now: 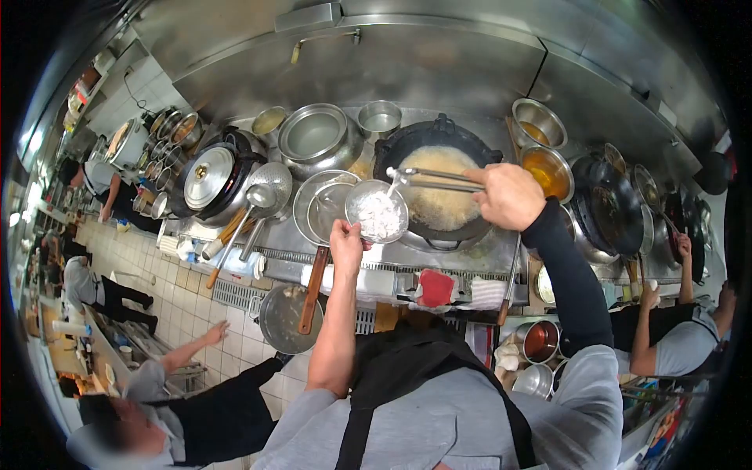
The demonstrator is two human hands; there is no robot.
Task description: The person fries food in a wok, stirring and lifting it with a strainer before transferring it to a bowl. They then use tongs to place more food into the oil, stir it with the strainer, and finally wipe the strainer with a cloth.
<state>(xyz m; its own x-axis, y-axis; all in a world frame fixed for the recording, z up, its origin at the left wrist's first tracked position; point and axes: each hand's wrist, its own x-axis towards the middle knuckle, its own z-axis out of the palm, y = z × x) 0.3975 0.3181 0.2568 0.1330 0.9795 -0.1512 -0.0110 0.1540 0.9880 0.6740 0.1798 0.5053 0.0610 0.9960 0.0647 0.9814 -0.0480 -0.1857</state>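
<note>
Close head-height view, forward and down

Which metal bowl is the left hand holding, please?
The bowl with white contents: the left hand grips its rim, while the amber-liquid bowls stand unheld.

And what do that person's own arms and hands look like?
The left arm is bare below a short grey sleeve. The right arm wears a snug black sleeve from the wrist to past the elbow, with a grey sleeve above. The left grip and right grip are ordinary hands, no gloves showing.
</note>
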